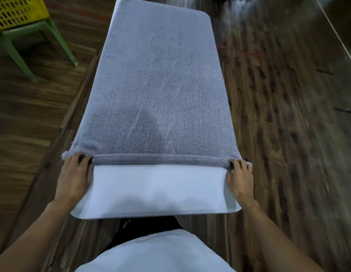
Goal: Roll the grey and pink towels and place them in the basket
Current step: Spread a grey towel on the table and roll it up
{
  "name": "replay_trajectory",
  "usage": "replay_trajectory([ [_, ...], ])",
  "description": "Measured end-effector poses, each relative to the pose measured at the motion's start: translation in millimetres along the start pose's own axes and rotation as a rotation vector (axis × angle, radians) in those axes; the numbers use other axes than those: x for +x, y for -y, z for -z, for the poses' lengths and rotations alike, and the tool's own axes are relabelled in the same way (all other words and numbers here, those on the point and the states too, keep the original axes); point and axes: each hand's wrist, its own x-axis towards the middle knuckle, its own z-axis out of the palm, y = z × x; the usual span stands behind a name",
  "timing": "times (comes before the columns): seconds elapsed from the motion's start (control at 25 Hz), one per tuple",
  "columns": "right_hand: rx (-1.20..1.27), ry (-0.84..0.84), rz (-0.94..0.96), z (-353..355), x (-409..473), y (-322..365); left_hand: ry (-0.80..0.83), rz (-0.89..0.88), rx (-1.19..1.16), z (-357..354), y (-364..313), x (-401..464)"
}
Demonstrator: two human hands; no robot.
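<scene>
Far beyond the left hand and off to its outer side, a yellow perforated plastic basket [17,12] sits on a pale green plastic stool [43,42] on the dark wood-plank floor [288,114]; it is well apart from the work, and no pink towel shows anywhere in view. The left hand [75,173] lies on the near left corner of the large grey terry-cloth towel [157,85], its fingers [82,157] curled over the first thin turn of the roll and gripping it. From that hand the rolled hem, stitched along its length, runs straight across to the other hand, and beyond both hands the towel lies flat and smooth over almost the whole of the long white rounded-corner counter [157,191], whose bare near end shows between the two wrists. The right hand [240,177] mirrors the left at the near right corner, fingertips bent over the roll's end and clamped on it, with a bit of the towel's corner poking out past its outer side. The rolling has, by the look of it, only just begun. The towel should handle as soft, limp and fairly light, with a nap that grips itself rather than slips; it will sag and skew if one end leads, so the sound hold is where the hands are now, at the two ends of the roll, pressing down and rolling evenly away from the body to keep it tight and straight.
</scene>
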Motion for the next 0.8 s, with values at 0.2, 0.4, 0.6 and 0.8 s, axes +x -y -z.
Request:
replay_trajectory([
  [0.2,0.054,0.091,-0.054,3,23,3,0.11,0.088,-0.065,0,-4,21],
  [0.4,0.048,0.16,0.027,14,10,-7,0.231,0.004,-0.104,3,19,20],
  [0.6,0.12,0.243,0.101,25,8,-23,0.343,-0.053,-0.192,12,36,25],
  [0.8,0.13,0.006,-0.054,17,29,-5,0.081,0.001,-0.104,10,15,42],
])
